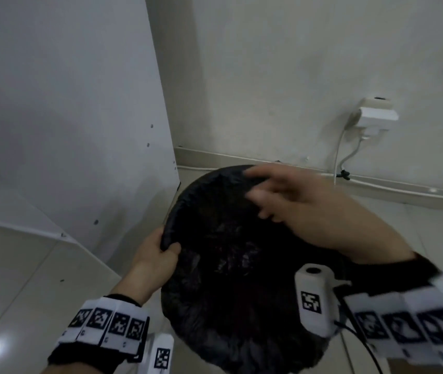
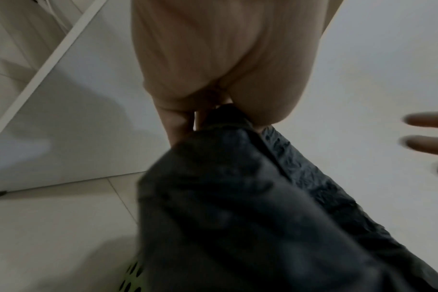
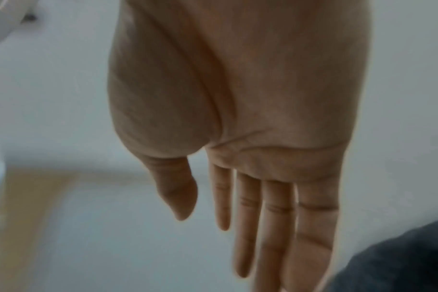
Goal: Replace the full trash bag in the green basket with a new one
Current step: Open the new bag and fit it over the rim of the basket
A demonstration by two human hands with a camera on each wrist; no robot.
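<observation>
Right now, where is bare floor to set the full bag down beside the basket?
Bare floor tile lies left of the black bag, below the white panel. It is tight behind: the wall, with plug and cables. The left hand grips the bag rim.

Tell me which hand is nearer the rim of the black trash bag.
Left. The left hand grips the rim of the trash bag at its left edge; the right hand hovers open above the far side, apparently not holding it.

Hands: two, left hand and right hand
Black trash bags: one
Green baskets: one
Wall chargers: one
</observation>
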